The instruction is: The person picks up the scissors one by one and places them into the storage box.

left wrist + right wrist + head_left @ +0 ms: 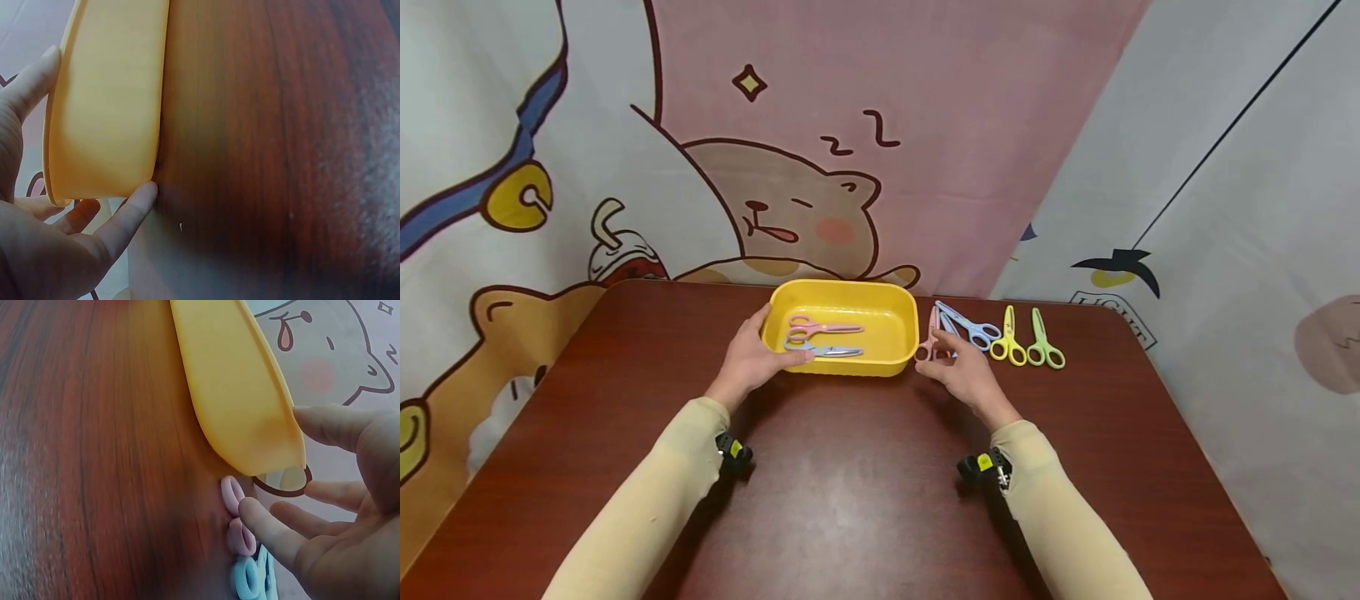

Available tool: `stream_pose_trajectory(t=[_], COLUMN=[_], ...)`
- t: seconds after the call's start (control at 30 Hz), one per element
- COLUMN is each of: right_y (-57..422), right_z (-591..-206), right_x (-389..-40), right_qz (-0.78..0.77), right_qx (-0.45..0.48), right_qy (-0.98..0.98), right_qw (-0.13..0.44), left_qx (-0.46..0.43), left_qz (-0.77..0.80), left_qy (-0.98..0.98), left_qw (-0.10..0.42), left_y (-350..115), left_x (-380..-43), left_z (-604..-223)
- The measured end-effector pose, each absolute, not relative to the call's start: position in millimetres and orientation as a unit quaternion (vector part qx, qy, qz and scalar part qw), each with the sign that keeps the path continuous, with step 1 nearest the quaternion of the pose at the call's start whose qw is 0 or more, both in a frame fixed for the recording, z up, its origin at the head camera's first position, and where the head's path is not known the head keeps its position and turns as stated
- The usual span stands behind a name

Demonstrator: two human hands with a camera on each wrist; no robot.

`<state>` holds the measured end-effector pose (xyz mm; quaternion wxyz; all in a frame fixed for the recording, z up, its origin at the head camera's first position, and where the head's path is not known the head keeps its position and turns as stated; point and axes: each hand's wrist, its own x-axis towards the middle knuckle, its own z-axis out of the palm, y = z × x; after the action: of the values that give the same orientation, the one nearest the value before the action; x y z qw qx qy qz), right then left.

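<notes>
A yellow plastic basket (886,332) sits at the back of the table, holding pink scissors (842,328) and blue scissors (842,351). My left hand (751,353) grips its left end, thumb over the front rim and fingers around the side. At the other end is my right hand (964,368), fingers loosely bent and spread, the thumb at the basket's rim in the right wrist view. Close under this hand lie another pair of pink scissors (933,320) and blue scissors (962,321), partly covered by the fingers.
Yellow scissors (1009,335) and green scissors (1041,338) lie farther right in the same row. The brown table (850,500) ends at a cartoon-printed cloth (955,125) just behind the basket.
</notes>
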<state>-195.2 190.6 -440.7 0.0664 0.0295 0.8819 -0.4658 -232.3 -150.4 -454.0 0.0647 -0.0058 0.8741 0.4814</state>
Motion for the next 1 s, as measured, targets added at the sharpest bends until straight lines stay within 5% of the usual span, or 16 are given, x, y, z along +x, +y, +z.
stream_pose_trajectory(t=[1.0], right_y=[200], right_z=[-458], right_x=[-210], right_qz=[-0.359], right_qx=[0.036], right_qy=[0.932], right_qw=[0.037], left_qx=[0.006], left_qz=[0.481], left_qy=[0.874], left_qw=[0.06], left_y=[-151], left_x=[-231], left_z=[-452])
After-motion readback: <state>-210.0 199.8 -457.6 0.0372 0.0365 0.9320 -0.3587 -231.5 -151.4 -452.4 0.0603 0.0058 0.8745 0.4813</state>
